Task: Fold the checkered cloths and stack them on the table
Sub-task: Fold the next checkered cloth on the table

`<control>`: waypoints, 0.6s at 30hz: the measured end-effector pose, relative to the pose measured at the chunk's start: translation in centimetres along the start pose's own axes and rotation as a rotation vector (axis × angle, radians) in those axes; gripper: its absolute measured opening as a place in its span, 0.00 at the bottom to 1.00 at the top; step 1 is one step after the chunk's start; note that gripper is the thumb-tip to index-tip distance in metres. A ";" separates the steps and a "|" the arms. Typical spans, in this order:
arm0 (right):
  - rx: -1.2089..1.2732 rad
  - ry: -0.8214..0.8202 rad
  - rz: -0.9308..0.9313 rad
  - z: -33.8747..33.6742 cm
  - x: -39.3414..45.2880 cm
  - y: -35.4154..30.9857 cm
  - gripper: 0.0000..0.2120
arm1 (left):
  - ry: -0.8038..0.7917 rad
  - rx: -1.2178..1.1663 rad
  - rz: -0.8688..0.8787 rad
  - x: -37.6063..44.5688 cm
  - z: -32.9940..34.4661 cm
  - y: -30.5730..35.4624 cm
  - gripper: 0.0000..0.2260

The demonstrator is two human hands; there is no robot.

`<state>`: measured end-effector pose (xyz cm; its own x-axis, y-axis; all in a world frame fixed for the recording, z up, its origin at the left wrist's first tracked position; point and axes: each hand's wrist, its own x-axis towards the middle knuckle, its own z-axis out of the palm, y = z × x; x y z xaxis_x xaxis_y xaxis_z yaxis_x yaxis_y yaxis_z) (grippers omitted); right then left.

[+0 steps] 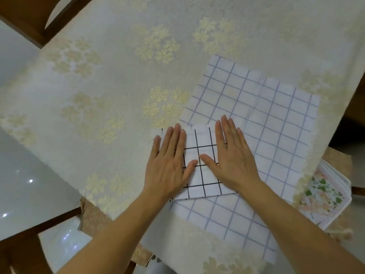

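A small folded white cloth with black check lines (201, 155) lies on top of a larger white cloth with pale blue check lines (266, 125), spread flat near the table's front right. My left hand (169, 161) presses palm-down on the folded cloth's left side. On its right side my right hand (231, 155) lies flat as well. Fingers of both hands are stretched out and the thumbs nearly meet over the cloth's middle. Neither hand grips anything.
The table (98, 86) wears a cream tablecloth with raised flower patterns. A floral cushion (324, 196) sits on a chair past the table's right edge. Dark wooden chair parts (23, 20) stand at the far left, above a shiny pale floor (23, 184).
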<state>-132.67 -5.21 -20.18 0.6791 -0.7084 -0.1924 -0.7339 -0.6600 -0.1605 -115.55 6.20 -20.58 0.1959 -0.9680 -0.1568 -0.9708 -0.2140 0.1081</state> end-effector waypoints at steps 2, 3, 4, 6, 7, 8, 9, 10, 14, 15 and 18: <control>0.028 0.021 -0.019 -0.2 -1.4 -0.2 0.44 | 0.025 -0.018 -0.003 -1.1 -0.1 0.6 0.35; 0.032 0.026 -0.043 -0.2 -2.1 -0.3 0.44 | 0.035 -0.026 0.004 -1.8 -0.1 1.0 0.35; 0.027 0.022 -0.063 0.0 -2.7 -0.4 0.44 | 0.034 -0.036 0.013 -2.4 0.1 1.4 0.35; 0.011 0.006 -0.067 0.5 -3.7 -0.2 0.44 | 0.027 -0.043 0.018 -3.2 0.6 1.9 0.35; 0.005 -0.001 -0.058 0.8 -3.8 0.0 0.44 | 0.025 -0.039 0.012 -3.2 0.9 2.0 0.35; -0.005 -0.010 -0.051 1.0 -3.9 0.2 0.45 | 0.022 -0.037 0.006 -3.2 1.1 1.9 0.36; -0.018 -0.015 -0.050 1.1 -3.8 0.3 0.44 | 0.019 -0.038 0.004 -3.1 1.2 1.9 0.36; -0.031 -0.015 -0.052 1.2 -3.8 0.5 0.44 | 0.020 -0.038 0.007 -3.1 1.2 1.8 0.36; -0.043 -0.007 -0.060 1.2 -3.9 0.5 0.44 | 0.030 -0.036 0.013 -3.1 1.1 1.9 0.36; -0.040 -0.006 -0.061 1.1 -3.9 0.4 0.44 | 0.030 -0.036 0.010 -3.0 1.0 1.9 0.36; -0.030 0.006 -0.042 1.0 -3.7 0.5 0.45 | 0.026 -0.033 -0.014 -2.9 0.9 1.5 0.37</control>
<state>-135.57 -2.69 -20.52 0.7097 -0.6812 -0.1800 -0.7039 -0.6965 -0.1396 -117.68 8.82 -20.86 0.2129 -0.9679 -0.1334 -0.9630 -0.2309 0.1388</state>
